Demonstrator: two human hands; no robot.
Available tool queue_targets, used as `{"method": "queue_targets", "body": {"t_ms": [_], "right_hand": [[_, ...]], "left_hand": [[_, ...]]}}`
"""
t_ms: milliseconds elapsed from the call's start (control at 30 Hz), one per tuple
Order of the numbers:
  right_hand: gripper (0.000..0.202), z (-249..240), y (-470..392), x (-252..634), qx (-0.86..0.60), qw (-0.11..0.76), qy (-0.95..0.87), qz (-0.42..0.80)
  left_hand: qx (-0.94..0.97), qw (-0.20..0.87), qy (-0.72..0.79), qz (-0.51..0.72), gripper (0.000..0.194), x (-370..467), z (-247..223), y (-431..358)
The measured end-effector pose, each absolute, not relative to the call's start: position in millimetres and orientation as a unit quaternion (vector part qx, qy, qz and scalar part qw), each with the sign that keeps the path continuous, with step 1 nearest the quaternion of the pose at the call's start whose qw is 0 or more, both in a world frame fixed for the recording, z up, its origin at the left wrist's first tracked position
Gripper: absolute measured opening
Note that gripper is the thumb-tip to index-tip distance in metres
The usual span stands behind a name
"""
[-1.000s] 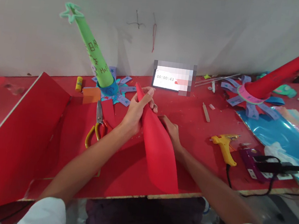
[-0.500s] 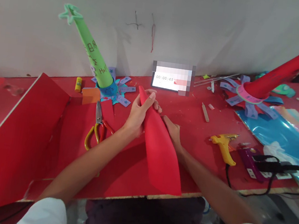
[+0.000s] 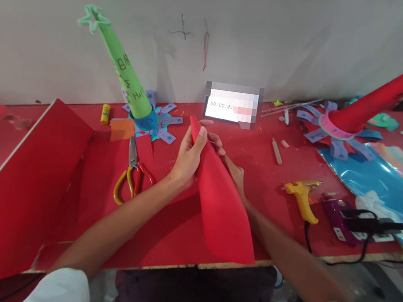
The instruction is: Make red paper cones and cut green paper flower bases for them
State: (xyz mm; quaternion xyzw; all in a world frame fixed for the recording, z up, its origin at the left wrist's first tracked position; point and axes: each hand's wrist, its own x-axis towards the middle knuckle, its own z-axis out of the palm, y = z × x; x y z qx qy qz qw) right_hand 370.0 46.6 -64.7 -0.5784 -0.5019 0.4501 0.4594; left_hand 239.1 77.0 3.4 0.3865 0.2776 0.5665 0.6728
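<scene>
A rolled sheet of red paper (image 3: 222, 205) slants across the middle of the head view, narrow at its far end and flaring wide toward me. My left hand (image 3: 190, 155) is closed round the narrow part, its thumb pressed on the near face. Against the right side of the roll is my right hand (image 3: 234, 171), curled, with its fingertips hidden behind the paper. Left of my left forearm lie scissors (image 3: 133, 162) with yellow and red handles. Behind them a green paper cone (image 3: 131, 80) with a star top stands on a blue base.
A red partition board (image 3: 29, 188) stands at the left. A yellow glue gun (image 3: 303, 196) and a purple power strip (image 3: 340, 224) lie right of my hands. At the back are a timer screen (image 3: 225, 110), a glue stick (image 3: 106, 114) and a red cone (image 3: 386, 98).
The wide end of the red paper has swung to the right. My left hand has moved slightly right and turned with the roll; my right hand stays close beside it.
</scene>
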Motion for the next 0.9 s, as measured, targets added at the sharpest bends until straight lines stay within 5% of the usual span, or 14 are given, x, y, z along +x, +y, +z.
{"method": "queue_targets", "body": {"t_ms": [400, 900], "right_hand": [[0.03, -49, 39, 372, -0.547, 0.479, -0.54, 0.424], [0.038, -56, 44, 372, -0.552, 0.505, -0.514, 0.42]], "left_hand": [[0.365, 0.72, 0.277, 0.521, 0.038, 231, 15, 80], [0.344, 0.747, 0.26, 0.506, 0.033, 230, 13, 82]]}}
